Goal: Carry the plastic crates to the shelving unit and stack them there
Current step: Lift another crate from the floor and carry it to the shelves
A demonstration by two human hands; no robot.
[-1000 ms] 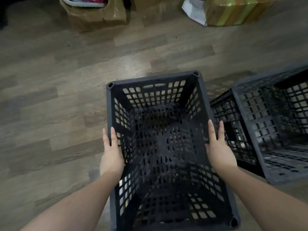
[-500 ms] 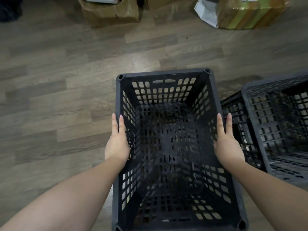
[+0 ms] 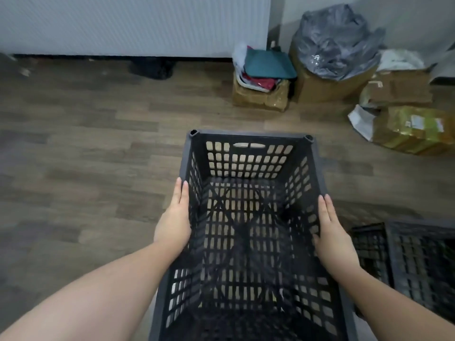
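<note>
A person carries a black crate (image 3: 248,217) above the floor (image 3: 98,168), left hand (image 3: 173,223) and right hand (image 3: 331,238) pressed flat, fingers straight, against opposite sides, likely clamping it level. More crates (image 3: 406,257) wait beside; no shelving shows.

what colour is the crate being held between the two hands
Black, or very dark grey, with a lattice of small rectangular holes; the crate shows in the head view.

black lattice crate (image 3: 248,166), grey-brown wood-grain floor (image 3: 98,153), teal folder (image 3: 269,64)
</note>
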